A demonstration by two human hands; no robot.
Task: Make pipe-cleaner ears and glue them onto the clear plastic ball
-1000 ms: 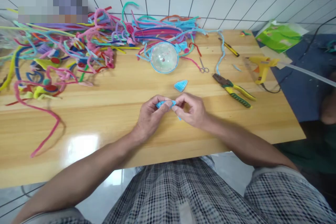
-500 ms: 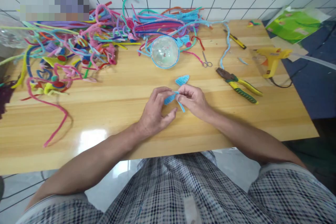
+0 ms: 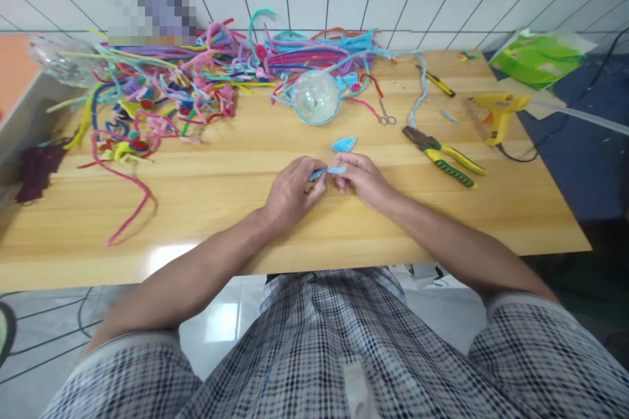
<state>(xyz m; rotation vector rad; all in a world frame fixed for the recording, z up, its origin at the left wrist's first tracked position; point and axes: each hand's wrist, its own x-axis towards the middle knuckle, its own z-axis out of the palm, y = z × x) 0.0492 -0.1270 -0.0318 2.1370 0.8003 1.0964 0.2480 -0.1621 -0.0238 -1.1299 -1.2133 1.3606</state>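
Observation:
Between my two hands is a blue pipe cleaner piece [image 3: 336,170], part of it wound into a flat shape. My left hand [image 3: 293,191] pinches the wound part, mostly hidden behind the fingers. Against the loose end press the thumb and fingers of my right hand [image 3: 361,178]. Just beyond my fingertips a second blue wound piece [image 3: 344,144], roughly leaf-shaped, lies flat on the wooden table [image 3: 236,190]. Farther back sits a clear ball [image 3: 316,97] with a blue pipe cleaner around its rim.
Pliers [image 3: 442,158], a glue gun [image 3: 500,114], a utility knife [image 3: 436,81] and small scissors [image 3: 386,114] lie to the right. A tangle of coloured pipe cleaners [image 3: 167,88] spreads across the back left. One pink pipe cleaner [image 3: 128,177] reaches toward the front edge.
My left fingers have closed onto the wound blue piece. Its loose end has swung from pointing down toward me to lying sideways to the right. The camera view has shifted.

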